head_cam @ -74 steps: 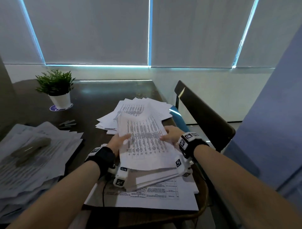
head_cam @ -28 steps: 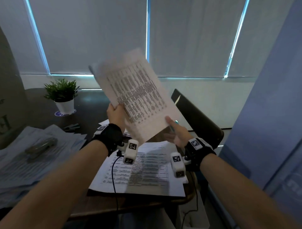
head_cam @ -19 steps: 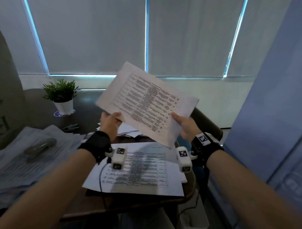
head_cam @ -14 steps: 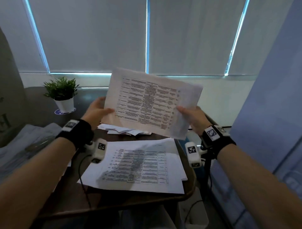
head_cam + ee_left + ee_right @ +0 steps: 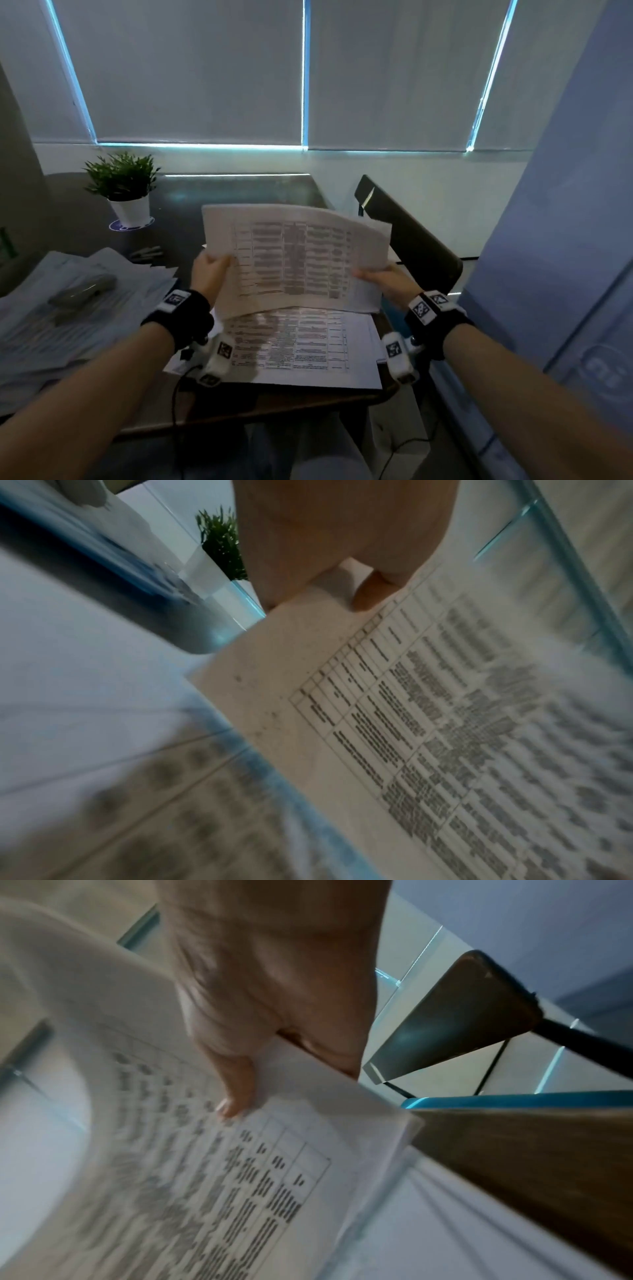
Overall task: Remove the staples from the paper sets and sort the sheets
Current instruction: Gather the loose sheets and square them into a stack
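A printed paper set (image 5: 294, 260) with a table on it hangs landscape over the desk, held at both short edges. My left hand (image 5: 210, 274) pinches its left edge, thumb on top; in the left wrist view the fingers (image 5: 369, 593) clamp the paper set (image 5: 394, 723). My right hand (image 5: 380, 279) pinches the right edge, and the right wrist view has the thumb (image 5: 236, 1093) pressing on the paper set (image 5: 205, 1177). Under it lies a flat pile of printed sheets (image 5: 308, 346) on the desk. No staple is visible.
A messy paper stack (image 5: 68, 315) with a grey stapler-like tool (image 5: 82, 293) on it lies at the left. A potted plant (image 5: 125, 186) stands at the back left of the dark desk (image 5: 239, 192). A dark chair back (image 5: 407, 240) is at the right.
The paper set was lifted off the desk, raised high, turned from portrait to landscape, and has now come down to just above the flat pile. Both hands kept hold of it.
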A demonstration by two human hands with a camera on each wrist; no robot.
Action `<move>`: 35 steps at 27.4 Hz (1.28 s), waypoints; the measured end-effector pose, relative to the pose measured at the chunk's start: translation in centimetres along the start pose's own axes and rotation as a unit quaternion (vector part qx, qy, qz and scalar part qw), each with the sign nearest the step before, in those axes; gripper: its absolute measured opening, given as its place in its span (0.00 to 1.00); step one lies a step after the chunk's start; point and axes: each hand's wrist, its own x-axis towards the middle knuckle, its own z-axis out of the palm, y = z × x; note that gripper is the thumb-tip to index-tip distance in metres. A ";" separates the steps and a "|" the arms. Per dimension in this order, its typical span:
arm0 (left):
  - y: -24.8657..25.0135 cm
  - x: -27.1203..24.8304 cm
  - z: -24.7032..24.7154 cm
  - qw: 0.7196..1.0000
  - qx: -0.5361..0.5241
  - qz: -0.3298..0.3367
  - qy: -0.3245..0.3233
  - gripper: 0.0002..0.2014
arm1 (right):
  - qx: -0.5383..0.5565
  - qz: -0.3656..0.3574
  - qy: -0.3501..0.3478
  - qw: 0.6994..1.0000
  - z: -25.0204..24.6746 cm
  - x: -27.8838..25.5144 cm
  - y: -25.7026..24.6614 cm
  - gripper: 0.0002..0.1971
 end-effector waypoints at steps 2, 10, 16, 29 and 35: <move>1.9 0.3 0.3 0.998 0.022 0.050 0.035 0.07 | -0.014 -0.041 0.058 0.997 0.3 0.5 -1.3 0.12; 1.1 -1.0 -1.6 0.943 0.328 -0.053 -0.028 0.09 | -0.077 0.128 0.046 0.988 2.0 2.1 4.1 0.25; -1.7 -2.9 -3.0 0.852 0.490 -0.162 -0.088 0.29 | -0.444 0.166 0.056 0.879 2.3 0.2 5.8 0.33; 0.8 -2.7 -1.0 0.846 0.474 -0.197 -0.145 0.25 | -0.595 0.218 -0.100 0.767 3.0 2.1 2.3 0.41; -0.1 -2.0 -2.4 0.861 0.440 -0.217 -0.134 0.26 | -0.605 0.214 -0.116 0.758 2.6 1.8 2.1 0.30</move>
